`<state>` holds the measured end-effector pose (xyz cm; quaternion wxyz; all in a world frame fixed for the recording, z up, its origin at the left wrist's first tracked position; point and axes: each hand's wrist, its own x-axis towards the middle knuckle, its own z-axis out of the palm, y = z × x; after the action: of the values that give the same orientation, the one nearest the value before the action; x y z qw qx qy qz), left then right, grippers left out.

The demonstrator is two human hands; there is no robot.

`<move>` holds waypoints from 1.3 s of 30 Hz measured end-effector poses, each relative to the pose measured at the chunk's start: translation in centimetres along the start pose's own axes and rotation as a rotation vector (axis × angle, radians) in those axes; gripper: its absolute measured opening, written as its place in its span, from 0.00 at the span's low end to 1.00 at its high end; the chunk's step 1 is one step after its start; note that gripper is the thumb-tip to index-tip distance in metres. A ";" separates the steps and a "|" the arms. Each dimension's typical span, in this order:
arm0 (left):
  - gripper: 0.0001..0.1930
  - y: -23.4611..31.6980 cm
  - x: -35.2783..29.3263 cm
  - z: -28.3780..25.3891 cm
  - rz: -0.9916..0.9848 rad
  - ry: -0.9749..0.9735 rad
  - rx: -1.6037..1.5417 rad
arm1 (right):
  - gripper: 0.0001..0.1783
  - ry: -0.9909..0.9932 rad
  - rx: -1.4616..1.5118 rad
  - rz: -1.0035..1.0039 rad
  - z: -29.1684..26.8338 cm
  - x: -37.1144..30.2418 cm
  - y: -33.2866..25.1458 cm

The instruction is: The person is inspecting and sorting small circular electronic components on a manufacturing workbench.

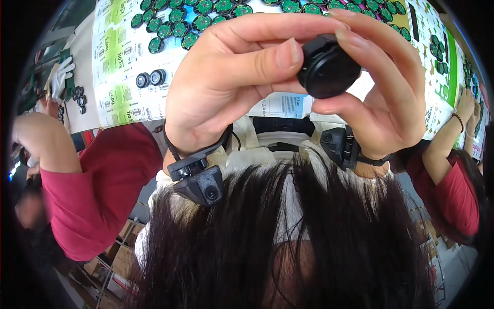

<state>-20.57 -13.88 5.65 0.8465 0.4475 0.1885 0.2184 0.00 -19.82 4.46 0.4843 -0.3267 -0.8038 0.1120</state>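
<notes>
Between my two hands a small round black plastic housing (330, 69) is raised above the table, close to the camera. My left hand (221, 72) grips its left side between thumb and index finger. From the other side, my right hand (386, 87) pinches it with fingertips on its upper right and the thumb near its lower edge. The housing's smooth black face is turned down toward me, and a notch shows along its upper rim. What lies on its far side is hidden.
Several round green circuit boards in black rings (203, 23) cover the table's far part. Two black round parts (150, 78) lie left of my hands on the printed sheet (118, 51). Co-workers in red sleeves (98, 190) sit close on both sides; a white glove (63, 73) lies far left.
</notes>
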 end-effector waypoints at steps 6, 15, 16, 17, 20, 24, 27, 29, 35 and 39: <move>0.27 -1.5 -0.4 -0.8 -0.054 -0.068 -0.401 | 0.35 -0.070 -0.111 -0.023 -0.6 0.6 -0.1; 0.19 -1.1 0.0 0.4 0.055 0.059 -0.280 | 0.35 -0.049 -0.183 -0.023 0.1 0.2 -0.3; 0.18 -1.0 -0.1 0.6 0.049 0.083 -0.272 | 0.35 -0.057 -0.182 -0.021 -0.1 0.2 -0.4; 0.18 -0.8 -0.2 0.7 0.042 0.106 -0.264 | 0.35 -0.065 -0.181 -0.019 -0.2 0.2 -0.5; 0.18 -1.0 -0.2 0.5 0.088 0.060 -0.281 | 0.35 -0.086 -0.186 -0.017 -0.3 0.1 -0.8; 0.18 -1.0 -0.3 0.6 0.155 0.004 -0.301 | 0.34 -0.027 -0.167 -0.041 0.1 -0.1 -0.5; 0.18 -1.2 -0.2 0.9 0.053 0.123 -0.280 | 0.34 -0.026 -0.164 -0.050 -0.1 -0.1 -0.7; 0.17 -1.1 -0.2 1.1 0.051 0.118 -0.259 | 0.35 -0.035 -0.173 -0.037 -0.3 0.0 -1.2; 0.17 -1.3 0.0 1.1 0.055 0.128 -0.257 | 0.35 -0.031 -0.194 -0.003 -0.4 -0.2 -1.3; 0.15 -1.2 -0.5 0.4 0.028 0.118 -0.282 | 0.33 -0.007 -0.229 -0.009 0.1 0.2 -1.5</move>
<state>-20.50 -15.02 4.97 0.8853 0.3129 0.1991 0.2806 -0.81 -20.83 5.32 0.4418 -0.3758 -0.8144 0.0183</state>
